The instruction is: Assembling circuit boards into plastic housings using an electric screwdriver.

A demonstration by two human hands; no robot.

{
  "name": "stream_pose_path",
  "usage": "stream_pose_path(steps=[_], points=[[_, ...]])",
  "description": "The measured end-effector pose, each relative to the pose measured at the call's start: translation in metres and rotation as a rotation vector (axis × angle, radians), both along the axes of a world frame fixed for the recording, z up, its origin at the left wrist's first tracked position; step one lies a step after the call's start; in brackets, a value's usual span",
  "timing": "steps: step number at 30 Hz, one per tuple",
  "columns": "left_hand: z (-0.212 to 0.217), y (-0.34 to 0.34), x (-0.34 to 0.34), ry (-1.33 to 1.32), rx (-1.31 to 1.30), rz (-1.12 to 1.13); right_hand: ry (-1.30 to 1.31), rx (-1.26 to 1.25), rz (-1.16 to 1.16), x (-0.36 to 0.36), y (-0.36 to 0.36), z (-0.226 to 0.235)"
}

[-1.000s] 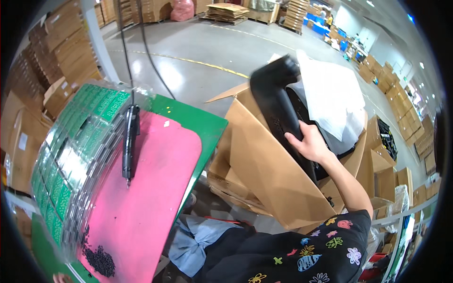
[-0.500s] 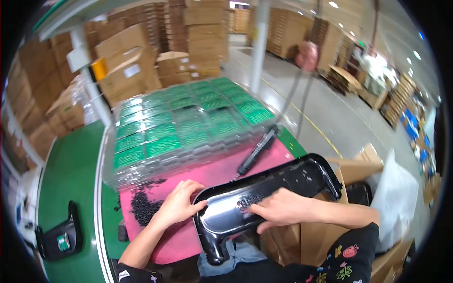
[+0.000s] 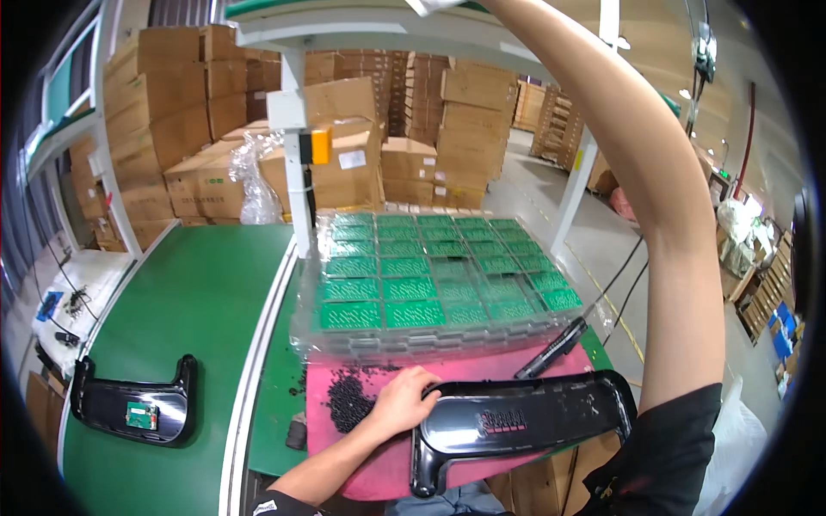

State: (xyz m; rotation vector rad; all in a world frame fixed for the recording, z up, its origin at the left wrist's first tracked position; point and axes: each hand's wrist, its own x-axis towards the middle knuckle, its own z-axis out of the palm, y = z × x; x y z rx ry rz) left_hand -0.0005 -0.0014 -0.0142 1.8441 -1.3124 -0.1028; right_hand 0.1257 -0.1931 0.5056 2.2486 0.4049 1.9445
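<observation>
My left hand (image 3: 406,401) grips the left end of a black glossy plastic housing (image 3: 551,413), its thumb and fingers at the rim. The housing is a long shallow shell with curved arms at both ends, tilted over the pink mat (image 3: 323,473) near my lap. Small raised posts stand in its middle. My right arm reaches high toward the overhead shelf (image 3: 361,27); its hand is beyond the top edge. A black electric screwdriver (image 3: 552,348) lies just behind the housing. Beside my left hand is a heap of small black parts (image 3: 348,402), too small to name.
Clear plastic trays of green circuit boards (image 3: 413,288) stand stacked behind the mat. On the green belt (image 3: 215,301) at left lies another black housing (image 3: 133,404) with a board (image 3: 142,415) in it. A white post (image 3: 297,172) rises behind; cardboard boxes (image 3: 159,112) fill the back.
My right hand has left the housing's middle and gone up out of view. My left hand still holds the left end. The whole view has shifted, showing more of the left side and shelf.
</observation>
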Motion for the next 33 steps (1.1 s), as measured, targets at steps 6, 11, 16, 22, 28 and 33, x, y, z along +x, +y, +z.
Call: stream_pose_path(steps=[6,11,16,22,28,33], points=[[0.005,0.003,-0.011,0.003,0.01,-0.023,0.701,0.376,-0.102,0.029,-0.042,0.043],[0.0,0.011,-0.004,0.017,-0.004,0.002,0.611,0.167,-0.161,0.03,-0.035,0.021],[0.002,0.008,-0.005,0.034,0.012,-0.015,0.064,0.088,0.032,-0.028,0.0,-0.031],[0.0,0.005,-0.003,0.032,0.008,-0.041,-0.019,0.012,0.116,-0.029,-0.001,-0.038],[0.002,0.005,-0.003,0.089,0.035,-0.052,-0.216,-0.045,-0.001,-0.018,-0.005,-0.042],[0.003,0.006,-0.004,0.077,0.023,-0.042,-0.152,-0.025,0.037,-0.025,0.002,-0.044]])
